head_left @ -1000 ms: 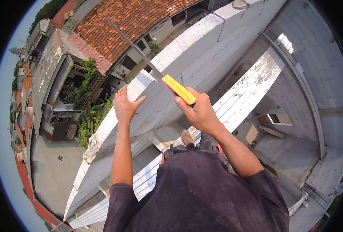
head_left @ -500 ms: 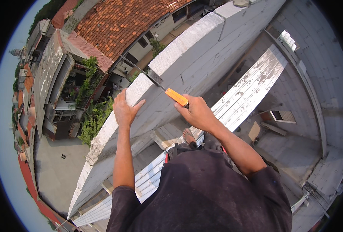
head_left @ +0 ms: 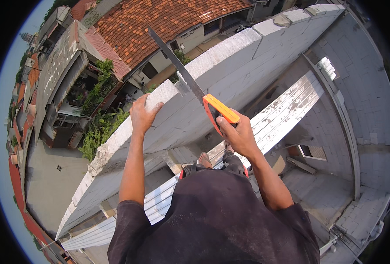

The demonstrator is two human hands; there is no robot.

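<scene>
My right hand (head_left: 236, 135) is wrapped round the orange and black handle of a handsaw (head_left: 174, 58). Its long toothed blade slants up and to the left, flat side showing, across the notch in the wall top. Left of the blade sits a pale aerated concrete block (head_left: 163, 93) with a rough white top. My left hand (head_left: 142, 115) clasps this block, thumb over its top and fingers toward its outer side. Beyond the notch the wall (head_left: 223, 52) carries on with a higher course of blocks. Whether the teeth touch any block, I cannot tell.
Below me a ribbed metal plank (head_left: 287, 108) runs beside the wall, with my feet (head_left: 204, 160) near it. Another block wall (head_left: 357, 83) stands to the right. Outside, at a lower level, are a tiled roof (head_left: 160, 17), green plants (head_left: 100, 132) and a paved yard (head_left: 56, 189).
The saw has come up out of the notch and turned, so its blade now shows broadside. My right hand has moved slightly right and nearer. My left hand remains on the block.
</scene>
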